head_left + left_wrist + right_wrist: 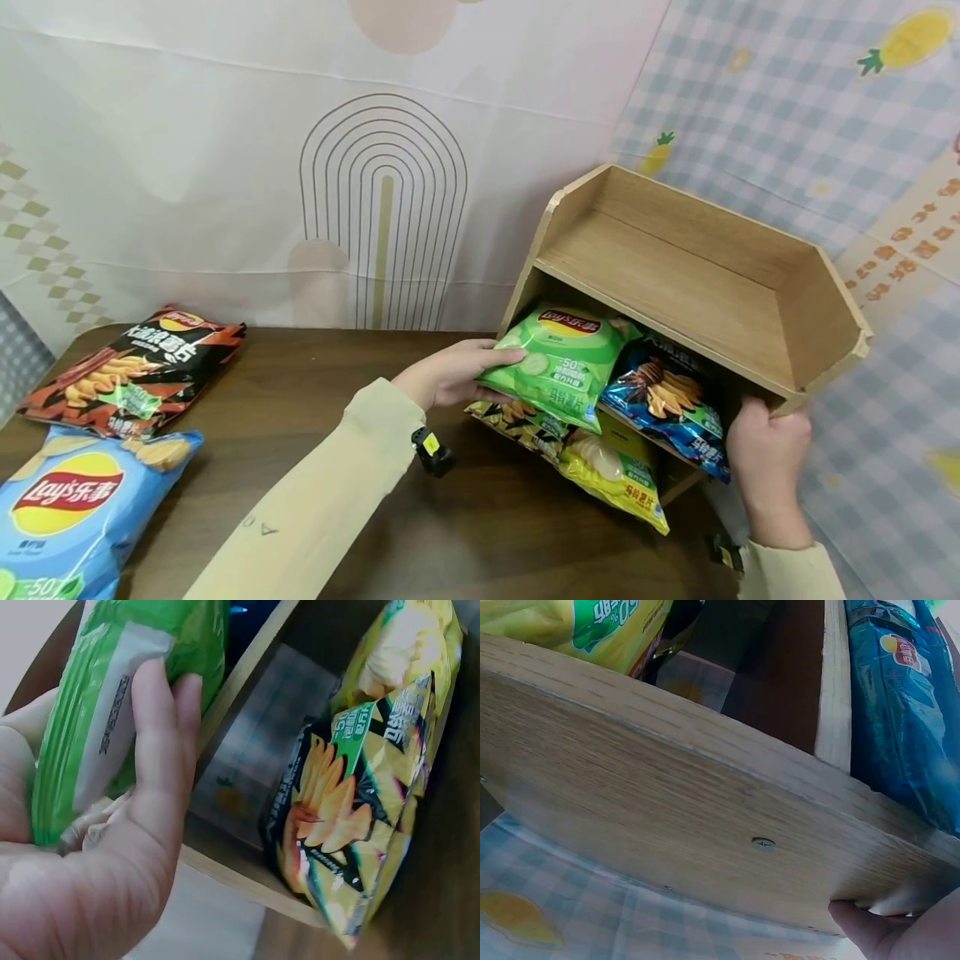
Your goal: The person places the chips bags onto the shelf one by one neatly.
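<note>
My left hand [457, 372] holds a green Lay's chip bag [558, 358] by its left edge, thumb on the front and fingers behind. The bag is tilted at the opening of the middle level of a small wooden shelf [675, 258]. Beside it on that level lies a dark blue chip bag [663, 396]. At the shelf's right side, my right hand [768, 454] grips the edge of the side panel; most of its fingers are hidden. Below, a yellow chip bag [618, 475] and a black-and-yellow chip bag [330, 802] stick out of the bottom level.
On the left of the brown table [322, 450] lie a black-and-red chip bag [138, 371] and a light blue Lay's bag [71, 508]. The shelf stands at an angle near the patterned cloth [525, 167] behind it. Its top level has raised sides.
</note>
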Demonstrator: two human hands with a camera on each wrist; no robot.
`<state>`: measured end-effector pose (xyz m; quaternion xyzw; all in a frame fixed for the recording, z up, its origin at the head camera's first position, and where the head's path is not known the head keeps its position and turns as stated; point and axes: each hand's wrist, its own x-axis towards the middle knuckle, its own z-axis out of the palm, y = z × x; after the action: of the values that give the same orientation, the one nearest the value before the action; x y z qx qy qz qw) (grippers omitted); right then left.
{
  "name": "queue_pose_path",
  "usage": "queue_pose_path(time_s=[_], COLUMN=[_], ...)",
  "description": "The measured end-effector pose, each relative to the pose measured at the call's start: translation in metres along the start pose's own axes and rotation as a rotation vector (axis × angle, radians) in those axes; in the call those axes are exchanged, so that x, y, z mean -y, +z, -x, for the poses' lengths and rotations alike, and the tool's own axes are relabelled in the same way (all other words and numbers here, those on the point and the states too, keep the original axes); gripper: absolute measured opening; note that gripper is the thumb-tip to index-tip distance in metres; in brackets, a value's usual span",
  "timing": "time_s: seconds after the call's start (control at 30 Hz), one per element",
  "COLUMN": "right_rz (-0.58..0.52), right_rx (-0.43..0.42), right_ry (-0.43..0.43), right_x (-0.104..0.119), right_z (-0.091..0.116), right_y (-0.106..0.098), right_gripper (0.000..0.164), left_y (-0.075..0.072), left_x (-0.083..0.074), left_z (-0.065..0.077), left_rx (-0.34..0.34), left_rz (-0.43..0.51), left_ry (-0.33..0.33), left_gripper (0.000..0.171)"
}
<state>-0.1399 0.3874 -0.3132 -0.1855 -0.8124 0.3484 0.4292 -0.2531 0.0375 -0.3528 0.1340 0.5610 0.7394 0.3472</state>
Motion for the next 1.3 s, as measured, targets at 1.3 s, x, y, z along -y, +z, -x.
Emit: queue_pose_path(time_s=[1.3], right_rz=[-0.015], right_rx=[-0.017], right_ry=[0.02], right_x=[0.001], right_z=[0.0], right_y=[0.001], right_gripper=[0.014], left_y=[0.041], left_x=[0.041], left_z=[0.03], left_rx=[-0.107], left_rz=[0.569], left_ry=[0.097], left_gripper=[0.045])
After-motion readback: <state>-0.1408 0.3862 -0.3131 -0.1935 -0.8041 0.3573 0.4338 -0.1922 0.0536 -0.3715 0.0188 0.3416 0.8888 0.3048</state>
